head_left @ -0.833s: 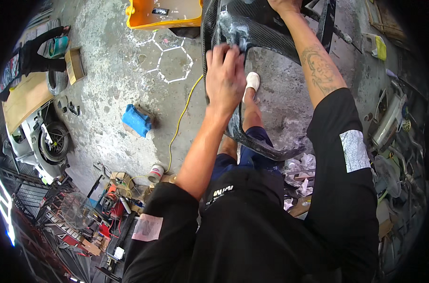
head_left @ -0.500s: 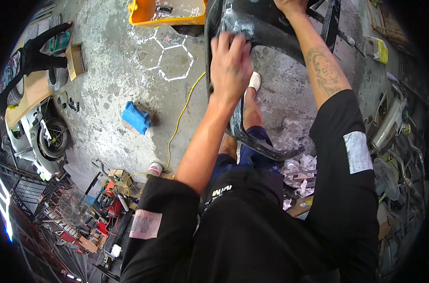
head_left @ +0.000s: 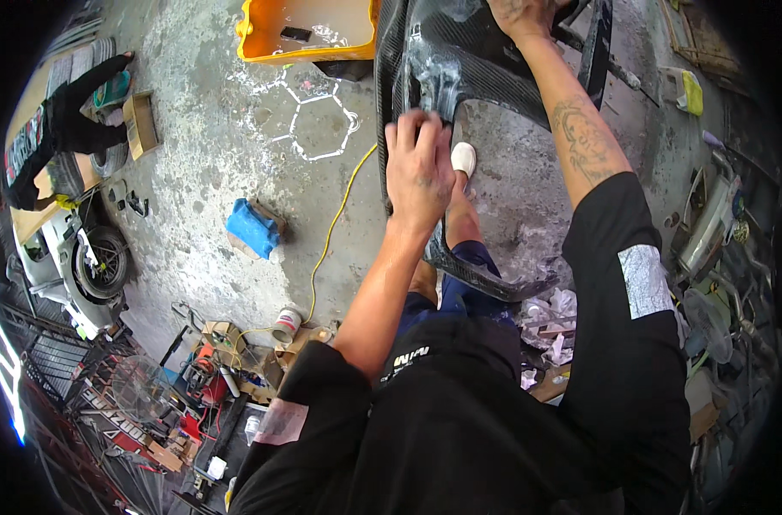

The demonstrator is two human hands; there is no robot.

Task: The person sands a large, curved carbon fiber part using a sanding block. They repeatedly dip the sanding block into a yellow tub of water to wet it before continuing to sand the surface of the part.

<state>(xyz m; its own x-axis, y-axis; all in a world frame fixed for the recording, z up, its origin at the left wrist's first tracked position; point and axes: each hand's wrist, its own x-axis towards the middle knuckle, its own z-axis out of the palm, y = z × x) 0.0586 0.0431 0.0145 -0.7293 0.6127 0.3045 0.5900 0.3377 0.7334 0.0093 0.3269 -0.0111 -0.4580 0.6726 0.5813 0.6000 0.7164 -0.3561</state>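
Note:
A large black carbon-fibre panel (head_left: 481,90) with a woven pattern and curved arms stands in front of me, smeared with pale wet residue. My left hand (head_left: 421,167) presses on its left arm with the fingers curled together. Anything under those fingertips is hidden. At the top edge of the view, my right hand (head_left: 526,19) lies against the far part of the panel, its fingers mostly out of sight.
Beyond the panel's left side stands a yellow tub (head_left: 309,58) of cloudy water with a dark block. A yellow cord (head_left: 346,206) crosses the floor near a blue cloth (head_left: 253,227). Another person (head_left: 73,124) bends by tyres at far left. Metal parts crowd the right.
My left hand has slid toward me along the panel's left arm, exposing more of the smeared surface. My right hand stays at the far part, shifted slightly.

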